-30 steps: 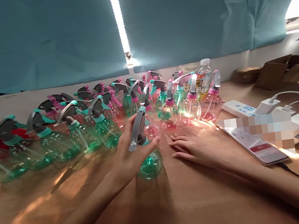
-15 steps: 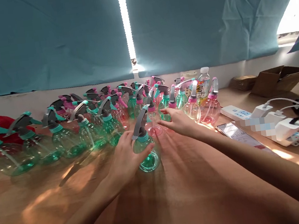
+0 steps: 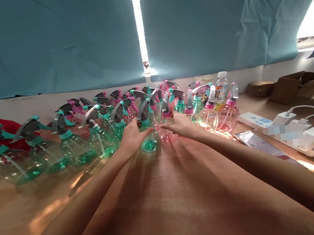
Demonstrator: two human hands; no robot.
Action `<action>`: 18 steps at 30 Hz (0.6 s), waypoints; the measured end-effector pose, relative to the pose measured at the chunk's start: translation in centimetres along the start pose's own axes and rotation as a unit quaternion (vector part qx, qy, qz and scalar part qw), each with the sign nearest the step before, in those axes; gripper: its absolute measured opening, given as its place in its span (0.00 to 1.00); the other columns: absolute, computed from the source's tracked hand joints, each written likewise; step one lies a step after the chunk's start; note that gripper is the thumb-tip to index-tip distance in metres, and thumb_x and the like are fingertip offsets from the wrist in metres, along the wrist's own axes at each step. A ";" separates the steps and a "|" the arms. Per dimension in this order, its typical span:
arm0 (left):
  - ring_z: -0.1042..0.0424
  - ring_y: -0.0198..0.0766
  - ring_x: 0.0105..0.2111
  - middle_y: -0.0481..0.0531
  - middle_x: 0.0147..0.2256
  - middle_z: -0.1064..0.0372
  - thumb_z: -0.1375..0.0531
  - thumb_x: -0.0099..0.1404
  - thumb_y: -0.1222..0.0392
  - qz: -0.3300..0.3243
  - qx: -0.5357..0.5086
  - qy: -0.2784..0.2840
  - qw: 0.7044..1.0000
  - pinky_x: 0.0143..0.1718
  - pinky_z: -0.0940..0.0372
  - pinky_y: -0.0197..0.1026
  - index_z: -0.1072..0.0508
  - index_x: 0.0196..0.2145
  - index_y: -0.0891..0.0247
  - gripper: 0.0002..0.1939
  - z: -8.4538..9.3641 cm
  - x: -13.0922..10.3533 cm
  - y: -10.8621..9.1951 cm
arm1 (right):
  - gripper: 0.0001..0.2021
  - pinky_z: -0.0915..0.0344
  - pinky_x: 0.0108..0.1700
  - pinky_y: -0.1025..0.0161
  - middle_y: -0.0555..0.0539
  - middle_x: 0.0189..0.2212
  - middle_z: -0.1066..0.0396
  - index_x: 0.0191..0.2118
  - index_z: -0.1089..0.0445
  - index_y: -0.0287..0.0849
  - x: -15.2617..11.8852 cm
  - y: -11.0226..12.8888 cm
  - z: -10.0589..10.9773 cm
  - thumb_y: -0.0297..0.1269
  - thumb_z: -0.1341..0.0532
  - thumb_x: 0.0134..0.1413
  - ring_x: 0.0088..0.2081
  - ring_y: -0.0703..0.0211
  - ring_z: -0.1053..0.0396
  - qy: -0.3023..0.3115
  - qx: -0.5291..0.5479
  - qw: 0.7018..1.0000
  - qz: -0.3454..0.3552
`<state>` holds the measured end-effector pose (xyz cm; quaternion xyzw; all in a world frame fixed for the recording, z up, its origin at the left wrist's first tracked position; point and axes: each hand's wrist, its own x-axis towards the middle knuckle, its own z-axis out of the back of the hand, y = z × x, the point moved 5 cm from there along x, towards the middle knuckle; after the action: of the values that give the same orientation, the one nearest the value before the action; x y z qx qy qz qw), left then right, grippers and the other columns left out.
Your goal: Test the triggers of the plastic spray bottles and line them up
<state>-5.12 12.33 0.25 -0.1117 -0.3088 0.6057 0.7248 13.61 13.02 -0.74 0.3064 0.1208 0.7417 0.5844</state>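
A green spray bottle (image 3: 150,146) with a teal collar and grey trigger head stands on the wooden table in the middle of the head view. My left hand (image 3: 133,137) is curled around its left side, thumb across the front. Just right of it is a clear pink spray bottle (image 3: 169,137) with a pink collar. My right hand (image 3: 185,126) grips that one from the right, thumb over its front and fingers partly hidden behind. More green spray bottles (image 3: 77,153) line up to the left, and pink ones (image 3: 228,117) stand to the right.
Behind both hands several more spray bottles crowd toward the wall. On the right lie a phone (image 3: 260,146), a power strip (image 3: 254,120) with white chargers and cables, and an open cardboard box (image 3: 300,85). A labelled drink bottle (image 3: 221,86) stands at the back; a red bag (image 3: 1,122) is far left.
My left hand has pushed the green spray bottle forward, into line beside the pink one. My right hand has closed around the pink spray bottle. The view has shifted slightly.
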 end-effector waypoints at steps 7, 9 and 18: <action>0.29 0.56 0.49 0.66 0.47 0.28 0.36 0.60 0.50 0.000 0.015 -0.016 1.000 0.49 0.34 0.52 0.31 0.48 0.70 0.24 -0.7 1.3 0.5 | 0.23 0.35 0.37 0.55 0.34 0.41 0.28 0.46 0.33 0.34 1.0 -0.6 -0.6 0.50 0.38 0.54 0.43 0.42 0.29 -0.009 -0.012 1.000 -0.015; 0.30 0.56 0.50 0.66 0.47 0.29 0.36 0.61 0.51 -0.002 0.015 -0.019 1.000 0.50 0.35 0.52 0.32 0.49 0.70 0.24 -0.8 1.5 0.6 | 0.23 0.36 0.35 0.55 0.35 0.40 0.28 0.44 0.32 0.34 1.0 -0.7 -0.6 0.51 0.37 0.54 0.41 0.43 0.29 -0.007 -0.015 1.000 -0.017; 0.39 0.52 0.59 0.66 0.59 0.42 0.42 0.65 0.49 -0.036 -0.023 -0.054 0.998 0.59 0.41 0.54 0.43 0.61 0.69 0.33 0.1 -2.9 -1.3 | 0.23 0.33 0.36 0.54 0.35 0.40 0.27 0.45 0.32 0.37 1.1 -0.5 -0.3 0.52 0.37 0.54 0.40 0.43 0.27 0.017 -0.024 0.999 -0.019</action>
<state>-4.39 9.22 0.10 -0.0839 -0.3650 0.5771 0.7257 13.67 14.27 -0.90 0.2773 0.1185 0.7380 0.6037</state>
